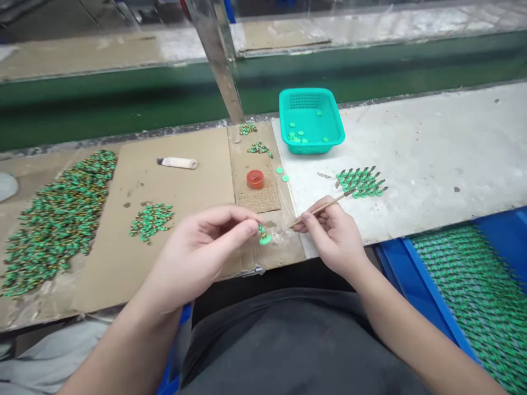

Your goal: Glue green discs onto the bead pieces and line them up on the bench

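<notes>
My left hand [209, 247] pinches a small green figurine [264, 236] with dark and yellow parts on a round green base, between thumb and forefinger. My right hand [333, 236] grips a thin wooden stick [323, 207]; its dark end points up and right, the other end toward the figurine without touching it. Beyond my hands, a small red cup [255, 179] sits on a cardboard piece [269, 202]. Two loose green discs [282, 174] lie beside it. Several figurines on bases [361, 182] stand in rows on the white surface to the right.
A large heap of green figurines [61, 219] covers the left, with a smaller pile [151, 220] nearer. A whitish tube [178, 163] lies on cardboard. The teal basket [337, 123] holds several discs. Low at right, a blue tray [436, 304] carries rows of figurines. A metal post [218, 60] rises behind.
</notes>
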The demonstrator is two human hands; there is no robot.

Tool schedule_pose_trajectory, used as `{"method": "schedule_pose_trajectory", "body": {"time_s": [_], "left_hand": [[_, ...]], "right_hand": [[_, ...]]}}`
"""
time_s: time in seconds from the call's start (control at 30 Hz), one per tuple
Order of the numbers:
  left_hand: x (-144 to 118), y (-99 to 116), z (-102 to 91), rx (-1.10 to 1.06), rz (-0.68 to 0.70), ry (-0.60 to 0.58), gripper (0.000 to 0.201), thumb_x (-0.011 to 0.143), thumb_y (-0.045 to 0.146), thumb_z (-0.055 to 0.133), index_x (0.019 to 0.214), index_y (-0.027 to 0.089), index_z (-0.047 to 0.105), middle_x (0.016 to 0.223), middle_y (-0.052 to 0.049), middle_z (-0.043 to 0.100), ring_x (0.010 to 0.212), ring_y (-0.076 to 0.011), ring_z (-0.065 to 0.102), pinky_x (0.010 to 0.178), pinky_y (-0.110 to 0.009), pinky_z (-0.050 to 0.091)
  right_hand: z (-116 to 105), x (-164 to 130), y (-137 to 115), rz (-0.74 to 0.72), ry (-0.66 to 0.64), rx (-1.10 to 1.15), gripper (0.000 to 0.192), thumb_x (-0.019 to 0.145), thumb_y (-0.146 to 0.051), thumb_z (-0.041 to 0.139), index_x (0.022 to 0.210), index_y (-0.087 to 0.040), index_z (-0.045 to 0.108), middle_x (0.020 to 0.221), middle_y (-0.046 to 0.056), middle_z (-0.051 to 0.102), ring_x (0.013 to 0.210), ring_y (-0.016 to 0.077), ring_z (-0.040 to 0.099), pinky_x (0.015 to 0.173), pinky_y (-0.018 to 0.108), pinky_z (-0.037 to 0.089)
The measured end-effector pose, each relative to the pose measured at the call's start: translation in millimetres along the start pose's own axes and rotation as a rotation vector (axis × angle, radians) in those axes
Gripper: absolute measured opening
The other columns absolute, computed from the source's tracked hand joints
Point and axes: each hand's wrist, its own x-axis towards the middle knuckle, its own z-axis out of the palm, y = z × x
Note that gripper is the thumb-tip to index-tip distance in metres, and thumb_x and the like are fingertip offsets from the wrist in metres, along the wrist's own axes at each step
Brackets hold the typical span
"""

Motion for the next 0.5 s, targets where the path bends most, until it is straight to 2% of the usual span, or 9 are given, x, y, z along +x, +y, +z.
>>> {"method": "schedule_pose_trajectory", "body": {"time_s": [0.13, 0.33, 0.5], "left_hand": [[-11.4, 21.5, -5.5, -0.047, 0.006, -0.031, 0.022, 0.103, 0.048, 0.088, 0.088, 0.033, 0.092, 0.089, -0.006, 0.091, 0.079, -0.0244, 0.086, 0.071, -0.033, 0.073], [-18.1, 27.3, -5.5, -0.082, 0.014, -0.006, 0.019, 0.102, 0.038, 0.085, 0.085, 0.033, 0.09, 0.085, -0.005, 0.088, 0.074, -0.0234, 0.084, 0.067, -0.033, 0.072], [-14.7, 36.9, -2.2, -0.021, 0.044, 0.0, 0.023, 0.1, 0.039, 0.084, 0.079, 0.031, 0.086, 0.076, -0.003, 0.081, 0.067, -0.0187, 0.073, 0.06, -0.028, 0.062]], "right_hand": [[1.1, -1.1, -1.9, 0.008, -0.002, -0.007, 0.043, 0.116, -0.065, 0.08, 0.098, -0.028, 0.068, 0.092, 0.009, 0.09, 0.088, 0.0296, 0.097, 0.083, 0.04, 0.082], [1.8, -2.5, -0.2, -0.016, -0.014, 0.002, 0.036, 0.117, -0.057, 0.079, 0.097, -0.029, 0.069, 0.091, 0.009, 0.091, 0.087, 0.0304, 0.097, 0.083, 0.041, 0.082], [1.7, -3.3, 1.1, -0.035, -0.033, -0.002, 0.035, 0.119, -0.056, 0.076, 0.097, -0.029, 0.07, 0.091, 0.008, 0.09, 0.086, 0.031, 0.097, 0.079, 0.041, 0.08]]}}
